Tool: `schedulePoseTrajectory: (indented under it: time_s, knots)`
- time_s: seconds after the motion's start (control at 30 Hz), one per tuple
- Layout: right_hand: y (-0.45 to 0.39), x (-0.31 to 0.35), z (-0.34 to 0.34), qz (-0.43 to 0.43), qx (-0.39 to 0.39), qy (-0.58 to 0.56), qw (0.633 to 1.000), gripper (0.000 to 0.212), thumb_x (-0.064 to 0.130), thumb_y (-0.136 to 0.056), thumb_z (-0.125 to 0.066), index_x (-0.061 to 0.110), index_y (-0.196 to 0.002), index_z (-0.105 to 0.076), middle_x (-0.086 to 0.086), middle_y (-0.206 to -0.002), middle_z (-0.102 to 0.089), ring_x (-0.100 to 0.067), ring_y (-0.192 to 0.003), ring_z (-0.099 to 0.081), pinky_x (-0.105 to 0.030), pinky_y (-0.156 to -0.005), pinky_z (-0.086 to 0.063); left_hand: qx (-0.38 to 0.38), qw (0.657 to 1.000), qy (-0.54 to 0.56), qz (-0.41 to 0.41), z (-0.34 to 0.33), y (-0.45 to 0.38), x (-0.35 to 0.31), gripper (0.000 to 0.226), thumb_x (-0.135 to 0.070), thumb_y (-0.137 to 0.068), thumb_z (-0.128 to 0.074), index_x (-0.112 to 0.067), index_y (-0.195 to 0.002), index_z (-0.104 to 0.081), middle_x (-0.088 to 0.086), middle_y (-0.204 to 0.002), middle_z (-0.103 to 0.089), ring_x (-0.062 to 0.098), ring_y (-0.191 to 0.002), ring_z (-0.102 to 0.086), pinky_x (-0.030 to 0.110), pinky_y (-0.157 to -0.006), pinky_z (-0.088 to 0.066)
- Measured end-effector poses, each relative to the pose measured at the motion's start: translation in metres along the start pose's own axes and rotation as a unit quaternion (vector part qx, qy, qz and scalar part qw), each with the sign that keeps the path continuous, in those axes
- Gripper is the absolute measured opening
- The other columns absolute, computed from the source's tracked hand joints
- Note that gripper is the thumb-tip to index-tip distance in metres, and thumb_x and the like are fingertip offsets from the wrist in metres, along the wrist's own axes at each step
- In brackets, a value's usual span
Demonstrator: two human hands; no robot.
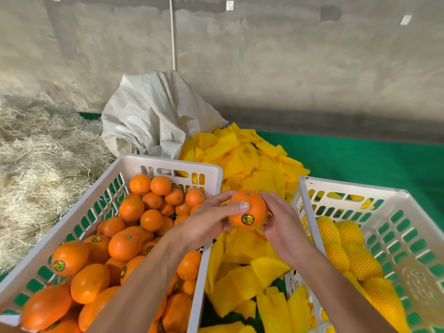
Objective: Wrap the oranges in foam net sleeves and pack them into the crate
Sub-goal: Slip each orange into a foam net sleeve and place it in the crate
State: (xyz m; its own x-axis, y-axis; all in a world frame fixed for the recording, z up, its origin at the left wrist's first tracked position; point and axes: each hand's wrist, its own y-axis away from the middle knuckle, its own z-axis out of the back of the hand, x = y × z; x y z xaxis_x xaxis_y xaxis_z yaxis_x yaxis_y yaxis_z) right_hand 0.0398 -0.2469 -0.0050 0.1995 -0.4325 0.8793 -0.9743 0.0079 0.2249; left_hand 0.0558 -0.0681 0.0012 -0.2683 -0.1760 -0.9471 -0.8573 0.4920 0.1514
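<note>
Between the two crates I hold one orange (251,207) with a round sticker. My left hand (206,222) grips it from the left, thumb across its front. A yellow foam net sleeve (262,223) shows around the fruit's underside, held by my right hand (281,224) from the right and below. The left white crate (134,162) is full of bare oranges (125,243). The right white crate (355,188) holds several oranges wrapped in yellow sleeves (353,253).
A heap of loose yellow foam sleeves (242,159) lies on the green floor (360,159) between and behind the crates. A white woven sack (153,114) stands behind the left crate. Straw (40,159) covers the ground at left, under a concrete wall.
</note>
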Motion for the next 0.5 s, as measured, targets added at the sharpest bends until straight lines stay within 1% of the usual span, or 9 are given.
schedulePoseTrajectory:
  time_s: [0.03,0.1,0.17,0.23,0.3,0.33,0.37,0.43,0.5]
  knots:
    - [0.001,0.0,0.0,0.007,0.005,0.015,1.0,0.058,0.035,-0.089,-0.065,0.013,-0.142,-0.054,-0.012,-0.14,-0.06,-0.029,-0.129,-0.058,-0.049,-0.105,-0.05,0.002,1.0,0.002,-0.002,0.0,0.0,-0.001,0.07,-0.046,-0.065,-0.094,-0.019,-0.123,-0.066,0.008,-0.115,-0.072,0.025,-0.108,-0.065,0.037,-0.092,-0.045]
    - [0.004,-0.003,-0.002,0.049,0.002,0.097,0.994,0.032,0.038,-0.094,-0.063,0.02,-0.121,-0.068,-0.011,-0.124,-0.068,-0.028,-0.117,-0.064,-0.046,-0.096,-0.055,-0.023,1.0,-0.009,-0.007,-0.003,0.001,-0.002,0.049,-0.041,-0.066,-0.09,-0.024,-0.107,-0.068,0.008,-0.111,-0.073,0.023,-0.101,-0.071,0.031,-0.081,-0.055]
    - [0.003,-0.007,0.001,0.124,-0.048,0.216,0.967,0.02,0.04,-0.1,-0.059,0.026,-0.106,-0.072,-0.005,-0.107,-0.071,-0.025,-0.105,-0.067,-0.049,-0.092,-0.057,-0.077,0.996,-0.047,-0.007,-0.008,0.001,-0.001,0.045,-0.045,-0.06,-0.09,-0.027,-0.095,-0.067,0.013,-0.113,-0.069,0.032,-0.104,-0.071,0.04,-0.084,-0.054]
    - [0.0,-0.009,0.005,0.186,-0.091,0.294,0.933,0.022,0.043,-0.101,-0.057,0.026,-0.107,-0.07,0.0,-0.1,-0.07,-0.02,-0.097,-0.066,-0.046,-0.086,-0.058,-0.116,0.99,-0.083,-0.014,-0.014,0.0,-0.001,0.049,-0.051,-0.055,-0.089,-0.027,-0.091,-0.066,0.013,-0.119,-0.067,0.032,-0.106,-0.07,0.041,-0.083,-0.049]
    - [-0.002,-0.009,0.009,0.24,-0.11,0.341,0.902,0.019,0.044,-0.101,-0.055,0.031,-0.107,-0.067,0.0,-0.103,-0.068,-0.013,-0.096,-0.065,-0.029,-0.081,-0.056,-0.143,0.985,-0.098,-0.026,-0.019,-0.001,-0.001,0.056,-0.056,-0.049,-0.088,-0.024,-0.088,-0.064,0.001,-0.106,-0.068,0.025,-0.093,-0.07,0.036,-0.076,-0.048]
    - [-0.002,-0.009,0.01,0.266,-0.124,0.362,0.885,0.017,0.043,-0.101,-0.055,0.032,-0.109,-0.067,0.001,-0.105,-0.067,-0.008,-0.097,-0.063,-0.017,-0.079,-0.051,-0.157,0.981,-0.106,-0.031,-0.021,-0.002,-0.002,0.058,-0.058,-0.047,-0.088,-0.023,-0.086,-0.063,-0.004,-0.097,-0.065,0.02,-0.085,-0.066,0.033,-0.072,-0.047]
    - [-0.003,-0.008,0.011,0.289,-0.137,0.382,0.867,0.019,0.04,-0.102,-0.056,0.03,-0.112,-0.067,0.001,-0.105,-0.065,-0.004,-0.098,-0.061,-0.01,-0.076,-0.046,-0.17,0.978,-0.114,-0.033,-0.023,-0.003,-0.001,0.059,-0.058,-0.047,-0.089,-0.022,-0.086,-0.062,-0.006,-0.092,-0.062,0.016,-0.079,-0.062,0.033,-0.07,-0.045]
    - [-0.002,-0.007,0.012,0.325,-0.151,0.424,0.832,0.028,0.034,-0.102,-0.057,0.017,-0.12,-0.07,0.0,-0.102,-0.059,-0.006,-0.094,-0.057,-0.011,-0.074,-0.044,-0.186,0.973,-0.129,-0.031,-0.026,-0.004,0.004,0.057,-0.051,-0.056,-0.095,-0.019,-0.087,-0.059,-0.003,-0.087,-0.06,0.016,-0.073,-0.054,0.034,-0.068,-0.042]
    - [0.0,-0.006,0.011,0.352,-0.151,0.467,0.797,0.031,0.03,-0.102,-0.058,0.011,-0.124,-0.07,-0.001,-0.099,-0.054,-0.01,-0.089,-0.053,-0.018,-0.071,-0.045,-0.205,0.965,-0.161,-0.027,-0.03,-0.006,0.009,0.055,-0.044,-0.066,-0.096,-0.017,-0.09,-0.056,-0.001,-0.083,-0.062,0.014,-0.072,-0.053,0.035,-0.067,-0.043]
